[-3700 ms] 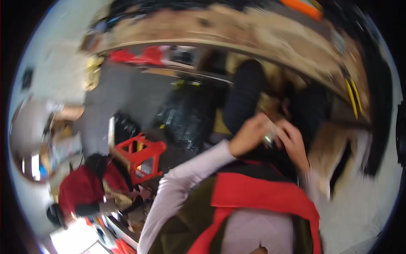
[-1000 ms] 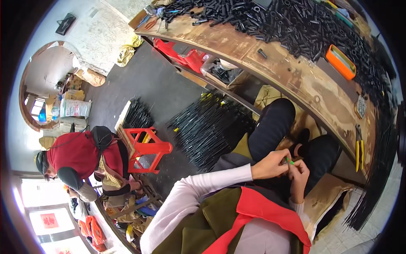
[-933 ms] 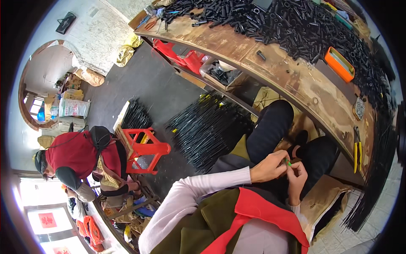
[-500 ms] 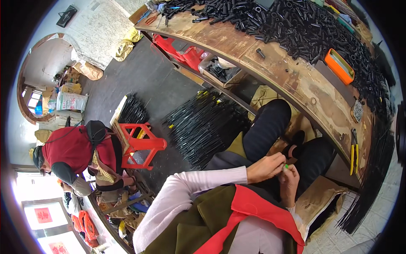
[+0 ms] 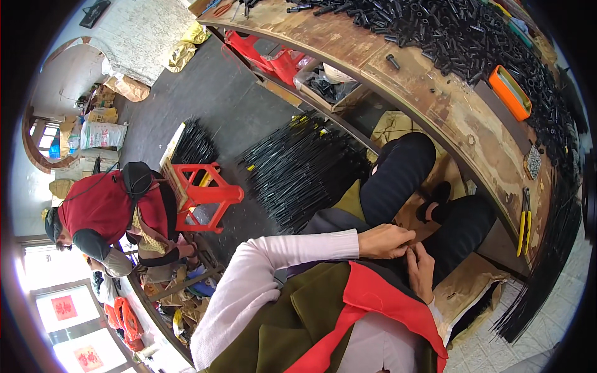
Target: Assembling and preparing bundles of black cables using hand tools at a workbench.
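Hands (image 5: 384, 242) are held close together; black parts (image 5: 438, 38) are heaped on the surface (image 5: 444, 115), pliers (image 5: 525, 215) laid near its edge.

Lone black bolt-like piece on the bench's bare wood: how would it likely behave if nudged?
The black piece would probably roll, perhaps curving, since its shaft looks round and one end wider. Its straight, solid-looking shape suggests stiffness.

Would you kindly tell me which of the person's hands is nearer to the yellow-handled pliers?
Right. The right hand is left of the yellow-handled pliers and lower in view; the left hand is farther left from them.
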Demonstrator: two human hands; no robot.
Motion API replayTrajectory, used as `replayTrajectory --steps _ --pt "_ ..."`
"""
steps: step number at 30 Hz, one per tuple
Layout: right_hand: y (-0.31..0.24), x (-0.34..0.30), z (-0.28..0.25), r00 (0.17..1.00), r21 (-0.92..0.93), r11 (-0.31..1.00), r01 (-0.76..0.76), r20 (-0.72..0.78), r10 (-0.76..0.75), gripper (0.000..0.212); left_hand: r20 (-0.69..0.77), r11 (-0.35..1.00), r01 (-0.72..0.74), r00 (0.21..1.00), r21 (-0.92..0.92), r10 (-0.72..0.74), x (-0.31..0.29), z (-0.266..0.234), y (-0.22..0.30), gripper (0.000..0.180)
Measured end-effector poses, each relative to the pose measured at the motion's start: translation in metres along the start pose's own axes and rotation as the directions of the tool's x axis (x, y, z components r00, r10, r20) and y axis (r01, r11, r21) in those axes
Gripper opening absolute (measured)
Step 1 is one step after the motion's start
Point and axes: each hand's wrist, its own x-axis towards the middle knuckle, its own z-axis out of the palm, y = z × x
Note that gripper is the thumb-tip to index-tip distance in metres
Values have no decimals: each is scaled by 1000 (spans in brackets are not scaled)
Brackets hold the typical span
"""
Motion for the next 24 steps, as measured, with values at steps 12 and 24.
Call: replayTrajectory --steps 12,24 --pt "21 -9 7 925 483 790 -378 166 341 17 -113 998 -51 992 -20 49 -6 12 -15 15" --pt "14 -3 38 953 417 907 -49 -254 168 16 -193 706 223 868 -673 -458 5 36 -6 10"
